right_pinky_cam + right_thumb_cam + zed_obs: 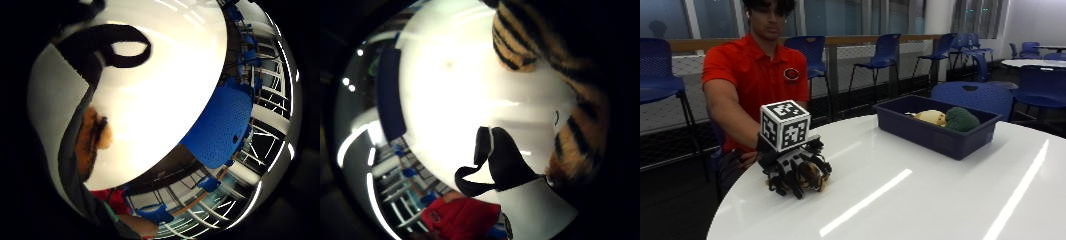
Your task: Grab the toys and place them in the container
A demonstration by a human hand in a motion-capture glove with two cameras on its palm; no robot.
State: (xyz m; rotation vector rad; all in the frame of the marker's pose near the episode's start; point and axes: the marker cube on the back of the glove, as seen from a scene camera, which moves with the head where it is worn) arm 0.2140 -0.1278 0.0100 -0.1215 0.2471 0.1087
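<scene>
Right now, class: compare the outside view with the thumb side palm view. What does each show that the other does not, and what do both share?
Only the outside view shows the yellow toy and green toy lying inside the blue container, and the gloved right hand curled over a toy. Only the thumb side palm view shows that toy's orange fur with black stripes close to the palm. Both show the white table, the container and the person's red shirt.

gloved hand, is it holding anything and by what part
The gloved right hand has its fingers curled over a striped tiger toy on the table; which part, I cannot tell.

White round table [939, 200], blue chairs [886, 52] behind it along a railing, another table [1039, 62] far off
</scene>
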